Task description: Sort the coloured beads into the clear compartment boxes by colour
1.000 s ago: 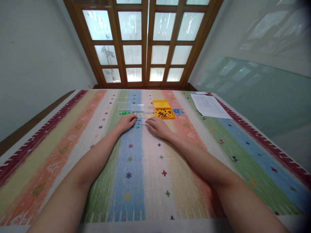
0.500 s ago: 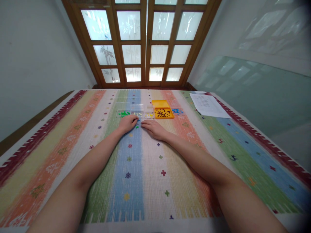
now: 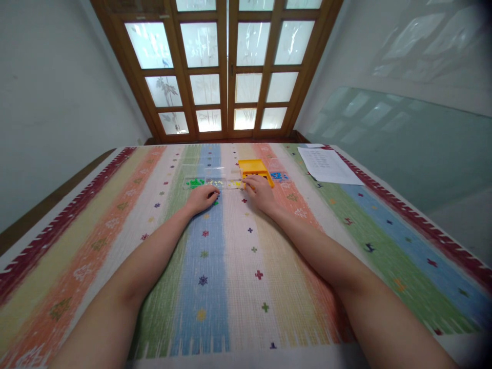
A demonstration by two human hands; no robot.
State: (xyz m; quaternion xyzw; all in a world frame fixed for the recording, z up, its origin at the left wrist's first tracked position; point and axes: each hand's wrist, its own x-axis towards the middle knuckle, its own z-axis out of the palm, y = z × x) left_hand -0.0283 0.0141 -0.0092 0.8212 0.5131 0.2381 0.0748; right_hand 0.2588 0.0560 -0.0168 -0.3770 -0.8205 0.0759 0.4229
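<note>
Head: left hand [image 3: 202, 199] is lying on cloth [image 3: 240, 292], fingers curled narrow, can't tell if holding; green piece [image 3: 216, 203] is sitting beside it. Right hand [image 3: 260, 192] is overlapping yellow box [image 3: 251, 165], fingers bent, grip unclear.

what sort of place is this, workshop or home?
Probably a room in a home: striped, patterned tablecloth, wooden doors with glass panes, and a plain pale wall.
</note>
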